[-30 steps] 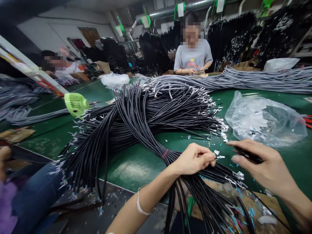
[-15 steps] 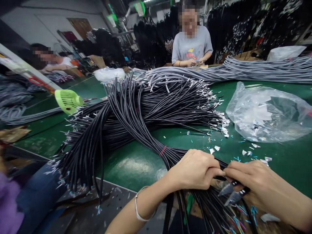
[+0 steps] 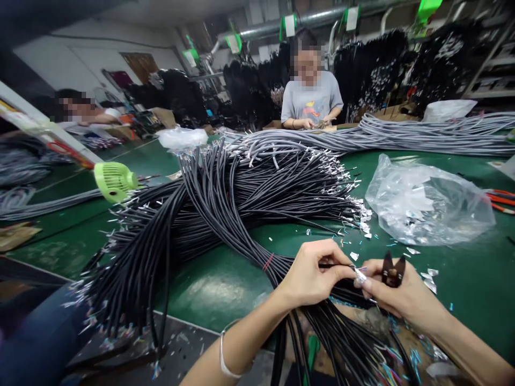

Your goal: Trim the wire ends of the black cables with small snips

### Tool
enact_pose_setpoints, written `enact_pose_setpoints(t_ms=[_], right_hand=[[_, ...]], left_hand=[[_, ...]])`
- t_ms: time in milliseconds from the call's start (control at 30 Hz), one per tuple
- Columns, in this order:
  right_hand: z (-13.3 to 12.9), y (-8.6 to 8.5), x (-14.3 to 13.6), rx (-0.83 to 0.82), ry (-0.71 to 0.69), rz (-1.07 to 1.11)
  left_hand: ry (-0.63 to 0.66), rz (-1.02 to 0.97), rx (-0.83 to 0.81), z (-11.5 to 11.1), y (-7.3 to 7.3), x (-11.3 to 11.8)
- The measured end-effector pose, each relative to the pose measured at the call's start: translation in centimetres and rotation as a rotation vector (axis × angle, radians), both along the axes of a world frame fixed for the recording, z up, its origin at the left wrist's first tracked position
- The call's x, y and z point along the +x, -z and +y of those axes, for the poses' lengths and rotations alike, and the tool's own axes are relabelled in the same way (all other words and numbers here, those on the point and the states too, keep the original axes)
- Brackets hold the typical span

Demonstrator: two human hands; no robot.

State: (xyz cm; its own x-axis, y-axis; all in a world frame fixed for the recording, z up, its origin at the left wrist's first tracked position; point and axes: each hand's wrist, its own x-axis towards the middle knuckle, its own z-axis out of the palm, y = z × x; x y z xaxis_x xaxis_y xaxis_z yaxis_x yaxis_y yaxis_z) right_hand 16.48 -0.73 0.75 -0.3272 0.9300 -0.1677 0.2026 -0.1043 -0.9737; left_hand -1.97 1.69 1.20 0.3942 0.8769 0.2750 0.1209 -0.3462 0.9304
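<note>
The room is a big work hall with a silver pipe (image 3: pixel 306 19) under the roof and many black cable bunches hanging at the far side. A wide green counter (image 3: pixel 225 279) fills most of the view. A huge pile of black cables (image 3: pixel 225 203) lies across its middle, and their shiny ends fan out to the right. Long grey cables (image 3: pixel 422 134) stretch along the far right. A clear plastic bag (image 3: pixel 426 203) sits on the right, near the black pile. A small green fan (image 3: pixel 115 181) stands on the left. Tiny foil bits (image 3: pixel 430 276) lie on the counter near the hands.

A person in a grey shirt (image 3: pixel 310 99) works at the far side. Another person (image 3: pixel 80 110) sits far left.

The left hand (image 3: pixel 311 273) pinches one black cable (image 3: pixel 332 265) near its end, close to the near edge. The right hand (image 3: pixel 396 295) is closed around small black cutters (image 3: pixel 393 271), and its fingertips touch the foil tip of that cable.
</note>
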Motion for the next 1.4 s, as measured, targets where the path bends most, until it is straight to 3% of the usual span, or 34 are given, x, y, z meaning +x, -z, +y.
enact_pose_setpoints(t_ms=[133, 200, 233, 300, 400, 500, 567, 633, 800, 967, 1067, 1233, 1400], right_hand=[[0.4, -0.4, 2.9, 0.255, 0.252, -0.062], [1.9, -0.6, 5.8, 0.420, 0.490, -0.264], [2.7, -0.6, 7.2, 0.533, 0.688, -0.445], [4.3, -0.5, 9.3, 0.598, 0.813, -0.573], [5.1, -0.1, 9.2, 0.655, 0.744, -0.626], [3.9, 0.2, 5.4, 0.679, 0.510, -0.524], [2.6, 0.3, 2.6, 0.642, 0.256, -0.366], [1.6, 0.2, 0.6, 0.642, 0.156, -0.278], [1.0, 0.2, -0.2, 0.668, 0.188, -0.270], [0.9, 0.8, -0.3, 0.645, 0.242, -0.294], [0.7, 1.3, -0.7, 0.636, 0.261, -0.298], [0.9, 1.5, -0.8, 0.608, 0.248, -0.290], [1.6, 0.6, -0.9, 0.638, 0.332, -0.284]], left_hand=[[-0.099, 0.074, 0.008, 0.1, 0.6, 0.4], [-0.131, 0.091, -0.025, 0.1, 0.7, 0.5], [-0.134, 0.097, -0.042, 0.1, 0.8, 0.6], [-0.137, 0.098, -0.055, 0.2, 1.0, 0.7], [-0.169, 0.076, -0.042, 0.2, 1.4, 0.9], [-0.191, 0.058, -0.056, 0.1, 1.6, 1.1], [-0.193, 0.066, -0.058, 0.0, 1.6, 1.1], [-0.194, 0.075, -0.054, -0.1, 1.4, 1.1], [-0.200, 0.073, -0.056, -0.5, 1.1, 1.2], [-0.311, 0.039, -0.054, -0.8, 1.8, 1.8], [-0.325, -0.055, -0.135, -0.6, 1.9, 1.7], [-0.152, -0.232, -0.296, 0.3, 1.2, 1.0], [0.009, -0.124, -0.334, 0.7, 1.3, 0.9]])
